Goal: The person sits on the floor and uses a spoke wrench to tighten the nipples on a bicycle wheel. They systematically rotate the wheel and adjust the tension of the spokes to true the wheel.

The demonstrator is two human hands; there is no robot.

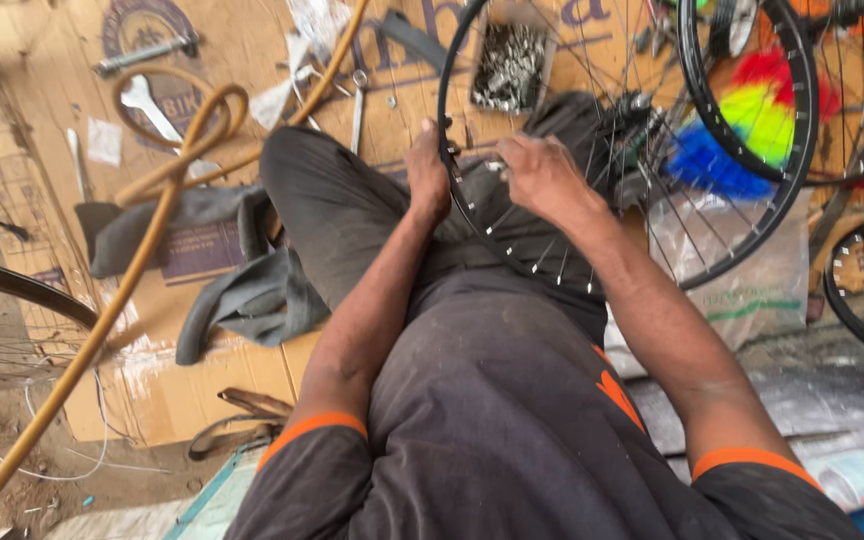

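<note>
A black bicycle wheel rim (pixel 449 190) with thin silver spokes rests upright across my lap. My left hand (pixel 428 172) is closed around the rim's near left edge. My right hand (pixel 540 175) sits just inside the rim, fingers pinched on a small tool or spoke end (pixel 482 150) that points left at the rim. The wheel's hub (pixel 630 112) shows beyond my right hand. What exactly the right fingers pinch is too small to tell.
Flattened cardboard (pixel 42 60) covers the floor, with wrenches (pixel 147 105), a tan hose (pixel 167 190) and grey inner tubes (pixel 242 295) on it. A box of spokes (pixel 509 65) lies ahead. A colourful brush (pixel 742 125) and other black rims (pixel 857 300) lie right; another wheel (pixel 12 285) lies left.
</note>
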